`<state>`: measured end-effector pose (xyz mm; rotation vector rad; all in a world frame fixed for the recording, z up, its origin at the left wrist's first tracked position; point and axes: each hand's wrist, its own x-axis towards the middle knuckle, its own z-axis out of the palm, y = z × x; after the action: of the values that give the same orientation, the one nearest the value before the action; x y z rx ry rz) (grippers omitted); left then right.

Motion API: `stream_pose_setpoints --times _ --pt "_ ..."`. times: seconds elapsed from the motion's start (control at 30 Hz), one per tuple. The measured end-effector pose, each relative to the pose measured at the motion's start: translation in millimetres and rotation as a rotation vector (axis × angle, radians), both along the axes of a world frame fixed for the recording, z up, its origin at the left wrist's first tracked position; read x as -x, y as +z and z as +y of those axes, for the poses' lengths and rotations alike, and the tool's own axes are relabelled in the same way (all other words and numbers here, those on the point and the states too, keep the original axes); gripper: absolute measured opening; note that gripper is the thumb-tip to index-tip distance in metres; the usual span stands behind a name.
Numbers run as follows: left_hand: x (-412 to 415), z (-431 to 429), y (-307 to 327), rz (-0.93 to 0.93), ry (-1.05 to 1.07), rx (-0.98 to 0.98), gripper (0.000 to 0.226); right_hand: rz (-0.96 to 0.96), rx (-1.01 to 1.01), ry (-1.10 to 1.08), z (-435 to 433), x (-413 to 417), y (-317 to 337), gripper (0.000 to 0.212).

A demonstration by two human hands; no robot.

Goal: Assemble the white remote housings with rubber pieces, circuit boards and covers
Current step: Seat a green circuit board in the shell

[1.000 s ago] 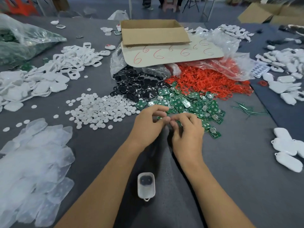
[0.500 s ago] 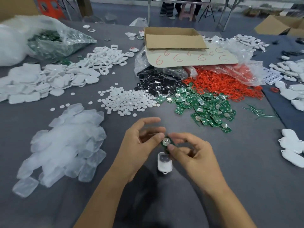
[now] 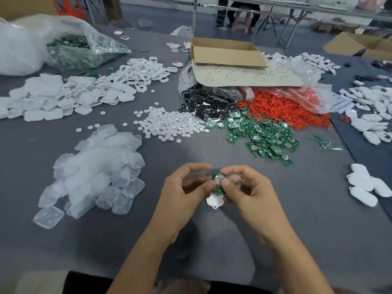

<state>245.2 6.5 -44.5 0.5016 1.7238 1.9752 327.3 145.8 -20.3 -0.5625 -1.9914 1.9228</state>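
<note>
A wide grey table point(image 3: 318, 209) in a workshop, covered in sorted heaps of small parts.

Containers, all beyond the hands:
- Straight ahead, an open cardboard box point(image 3: 227, 54). Its inside cannot be seen.
- Just in front of the box, a clear plastic bag point(image 3: 186, 81) spills glossy black pieces point(image 3: 205, 105) onto the table.
- Beside it, ahead of the right hand, a second clear bag point(image 3: 314, 96) spills red rubber rings point(image 3: 282, 109).
- Far ahead of the left hand, a large clear sack point(image 3: 84, 49) holds dark green parts.

Loose green circuit boards point(image 3: 261, 134) lie just beyond the right hand. Small white discs point(image 3: 169, 124) lie beyond the left hand, and translucent covers point(image 3: 95, 166) are heaped to its left. A few closed white remotes point(image 3: 364, 185) sit well to the right of the right hand.

The left hand point(image 3: 182, 194) and right hand point(image 3: 252, 194) meet at the near middle of the table. Each pinches one green circuit board point(image 3: 218, 181) between thumb and forefinger, the other fingers loosely curled. The board is small and rounded, with a round silver metal contact on its upper face. A white remote housing point(image 3: 214, 201) shows just below the board, between the two thumbs, with a small loop at its near end. Whether the board touches the housing cannot be told.
</note>
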Motion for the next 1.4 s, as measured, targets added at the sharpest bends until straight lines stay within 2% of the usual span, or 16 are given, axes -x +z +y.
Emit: stream_pose_setpoints --times 0.13,0.27,0.37,0.53,0.63,0.7,0.77,0.87,0.93,1.0,1.07,1.23,1.4 --pt "-6 -3 -2 -0.013 -0.081 -0.027 0.034 0.011 0.088 -0.018 1 -2 2 0.010" --pt "-8 -2 -5 -0.016 0.038 -0.044 0.034 -0.015 0.142 -0.021 0 -4 2 0.012" --pt "-9 -1 -8 -0.080 0.068 -0.099 0.029 -0.055 0.039 0.030 1 -8 0 0.024" --pt "-8 3 -11 -0.029 0.072 -0.064 0.035 -0.104 -0.191 0.161 -2 -16 -3 0.007" --pt "-2 2 -13 0.029 0.018 -0.041 0.044 -0.092 -0.128 0.124 3 -18 -1 0.003" --pt "1 1 -15 0.041 -0.012 -0.035 0.050 -0.089 -0.095 0.147 6 -19 -1 0.010" --pt "3 1 -19 0.120 0.009 0.028 0.052 -0.092 -0.122 0.116 10 -19 -5 0.011" --pt "5 -3 -32 0.391 0.005 0.349 0.072 -0.148 -0.192 -0.082 24 -20 -15 0.017" --pt "4 -6 -38 0.508 -0.064 0.497 0.091 -0.264 -0.353 -0.138 35 -22 -23 0.021" --pt "4 -5 -44 0.574 -0.091 0.580 0.098 -0.358 -0.548 -0.119 39 -25 -28 0.024" --pt "5 -3 -48 0.616 -0.083 0.616 0.099 -0.371 -0.606 -0.104 39 -27 -30 0.027" --pt "6 -3 -52 0.674 -0.046 0.606 0.093 -0.358 -0.495 -0.091 42 -28 -30 0.027" --pt "5 -3 -52 0.689 -0.027 0.608 0.091 -0.368 -0.491 -0.051 45 -28 -27 0.023"
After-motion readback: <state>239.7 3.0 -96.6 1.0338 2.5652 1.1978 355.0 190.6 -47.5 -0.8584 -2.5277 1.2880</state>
